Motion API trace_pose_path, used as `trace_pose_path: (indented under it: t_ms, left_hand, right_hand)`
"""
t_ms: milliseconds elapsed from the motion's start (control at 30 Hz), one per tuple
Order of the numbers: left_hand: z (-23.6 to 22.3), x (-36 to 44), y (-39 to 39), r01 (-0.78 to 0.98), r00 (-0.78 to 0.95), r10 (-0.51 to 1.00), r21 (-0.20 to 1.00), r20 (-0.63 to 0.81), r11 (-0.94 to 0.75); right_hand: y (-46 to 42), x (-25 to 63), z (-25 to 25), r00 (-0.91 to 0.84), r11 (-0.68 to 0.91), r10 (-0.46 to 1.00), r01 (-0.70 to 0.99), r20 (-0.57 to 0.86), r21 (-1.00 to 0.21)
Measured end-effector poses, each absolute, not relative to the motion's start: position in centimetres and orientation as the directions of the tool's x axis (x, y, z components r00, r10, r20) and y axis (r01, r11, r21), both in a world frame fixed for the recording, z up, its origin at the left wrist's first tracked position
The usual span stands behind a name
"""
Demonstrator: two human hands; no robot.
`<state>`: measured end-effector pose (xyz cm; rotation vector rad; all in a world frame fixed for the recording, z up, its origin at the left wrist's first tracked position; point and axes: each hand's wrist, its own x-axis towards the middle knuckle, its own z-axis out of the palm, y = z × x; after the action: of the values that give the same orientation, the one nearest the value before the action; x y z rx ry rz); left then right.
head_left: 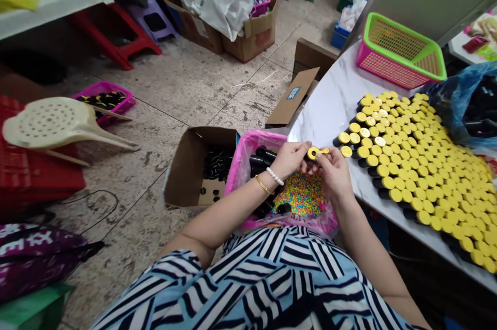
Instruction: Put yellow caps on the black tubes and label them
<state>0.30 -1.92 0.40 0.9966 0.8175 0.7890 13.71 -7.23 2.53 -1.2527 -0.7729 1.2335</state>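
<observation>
My left hand is closed round a small black container whose yellow top faces up and shows a dark hole in its middle. My right hand pinches a yellow lid right beside that top; whether the two are joined I cannot tell. Below both hands stands a pink basket lined with clear plastic. It holds many tiny coloured beads and several black containers. To the right, rows of black containers with yellow caps stand close together on a white marbled table.
A cardboard box with small black pieces touches the pink basket's left side. A green and pink basket and a blue bag of black containers sit on the table. A cream stool and a pink tray are at left.
</observation>
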Motion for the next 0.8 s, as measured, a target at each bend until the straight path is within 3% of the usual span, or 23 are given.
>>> trace_pose_path:
  t_ms: [200,433,600,800]
  left_hand:
    - [0.7,-0.7,-1.7,-0.271,0.619,0.76,0.855,-0.197,0.442]
    - [1.2,-0.4,-1.5,-0.205,0.586,0.791,0.913,-0.174,0.353]
    - [0.7,-0.8,-1.5,-0.206,0.611,0.787,0.942,-0.089,0.266]
    - [1.4,-2.0,-1.3,-0.246,0.758,0.653,0.932,0.013,0.267]
  right_hand:
    - [-6.7,13.9,2.8,0.186,-0.142,0.964,-0.239,-0.189,-0.961]
    - [-7.7,13.2,2.5,0.233,-0.076,0.965,-0.2,-0.122,-0.977]
    - [-8.6,12.9,2.3,0.272,-0.075,0.946,-0.343,-0.175,-0.936]
    - [-7.9,13.5,3.0,0.231,-0.17,0.927,-0.445,-0.296,-0.879]
